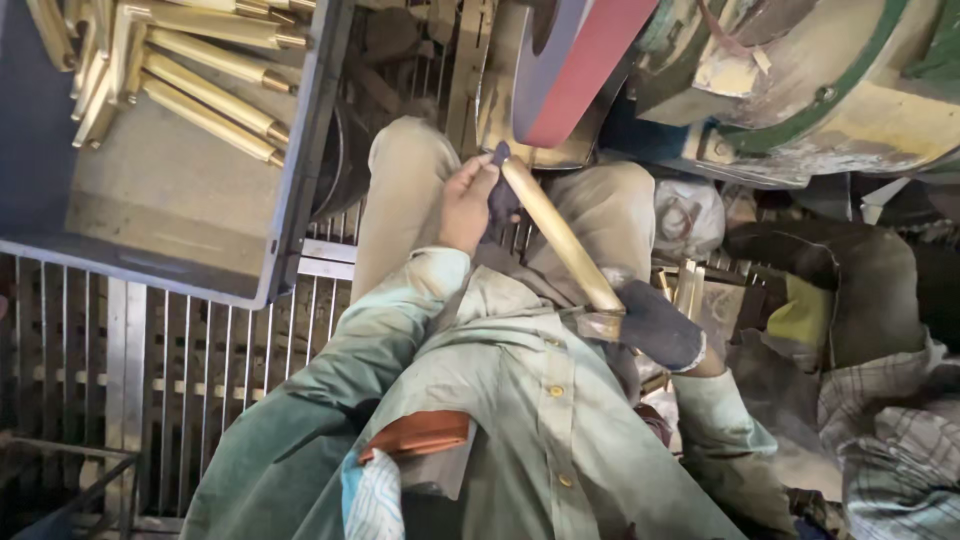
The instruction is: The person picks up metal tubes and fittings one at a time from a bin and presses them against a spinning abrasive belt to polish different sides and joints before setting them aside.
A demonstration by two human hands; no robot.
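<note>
A long brass-coloured rod (558, 238) lies slanted across my lap. Its far tip sits against the red sanding belt (585, 65) of a machine. My left hand (466, 200) grips the rod near that tip, with a dark scrap of cloth (500, 195) between fingers and metal. My right hand (655, 325), in a dark glove, clasps the rod's near, thicker end. My pale green shirt and beige trousers fill the lower middle.
A grey plastic crate (175, 215) at upper left holds several similar brass rods (210, 95). A metal grate floor (200, 350) lies below it. The green and cream machine housing (820, 90) is at upper right. Another person's checked sleeve (890, 430) shows at right.
</note>
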